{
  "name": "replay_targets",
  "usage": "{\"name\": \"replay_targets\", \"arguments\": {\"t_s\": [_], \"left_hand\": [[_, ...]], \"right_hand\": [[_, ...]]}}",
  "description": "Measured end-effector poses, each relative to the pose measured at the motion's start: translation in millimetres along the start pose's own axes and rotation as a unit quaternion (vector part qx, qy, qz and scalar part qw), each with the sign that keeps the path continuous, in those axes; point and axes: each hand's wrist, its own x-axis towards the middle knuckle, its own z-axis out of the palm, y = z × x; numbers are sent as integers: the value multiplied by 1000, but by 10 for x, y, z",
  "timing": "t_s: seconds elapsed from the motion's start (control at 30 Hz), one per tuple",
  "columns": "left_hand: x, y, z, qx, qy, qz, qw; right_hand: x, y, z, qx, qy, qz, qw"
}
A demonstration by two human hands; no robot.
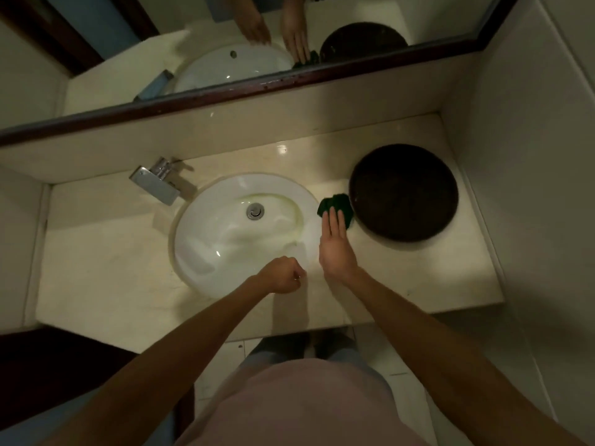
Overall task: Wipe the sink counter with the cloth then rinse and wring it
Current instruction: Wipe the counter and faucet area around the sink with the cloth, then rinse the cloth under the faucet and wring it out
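Right hand flat on the cloth beside the basin — left hand idle.

We found the green cloth (336,206) bunched on the counter (106,268), just right of the sink (206,239) and touching the rim of a dark round tray (404,193). The right hand (336,249) lay palm down, fingers straight and close together, tips pressing the cloth's near edge — not gripping it. The left hand (283,275) was curled into a loose fist over the sink's near rim, holding nothing we could see. The tap (157,183) stood behind the sink, to its left.

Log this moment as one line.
right hand flat on green cloth | beside sink | left hand fisted, empty | phase: wiping
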Motion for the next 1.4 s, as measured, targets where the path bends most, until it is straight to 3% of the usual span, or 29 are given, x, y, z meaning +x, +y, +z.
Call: {"name": "replay_targets", "arguments": {"t_s": [0.2,0.23,0.3,0.4,0.5,0.6,0.67,0.77,0.87,0.97,1.07,1.27,1.4], "left_hand": [[181,-330,-148,-68,-48,-3,997],[183,-454,-180,-68,-29,-33,997],[167,-771,-259,-47,92,-122,987],[52,-1298,-450,-36,251,-269,929],[-118,-1837,-587,-36,281,-368,886],[-257,-2195,-586,-34,254,-413,874],[-317,-2288,-575,-36,232,-412,880],[-374,-2335,-559,-38,215,-396,892],[-438,-2362,-621,-55,228,-385,893],[-541,-2433,-630,-71,246,-363,896],[-646,-2506,-602,-79,249,-341,903],[-717,-2571,-671,-70,234,-333,911],[-729,-2628,-650,-54,214,-323,920]], "right_hand": [[1300,78,-199,47,39,63,996],[1425,109,-231,44,25,81,995],[1631,14,-276,128,26,117,984],[1940,-210,-169,179,55,155,970],[2122,-527,-91,163,77,158,971],[2282,-894,94,96,27,68,993],[2327,-1141,159,108,-20,-10,994],[2349,-1152,192,39,-70,-121,989],[2334,-962,291,-46,-17,-123,991],[2332,-965,462,-63,15,-96,993],[2473,-1248,599,-70,31,-127,989],[2660,-2124,880,-91,-41,-229,968],[2677,-2310,936,-74,-73,-299,948]]}}
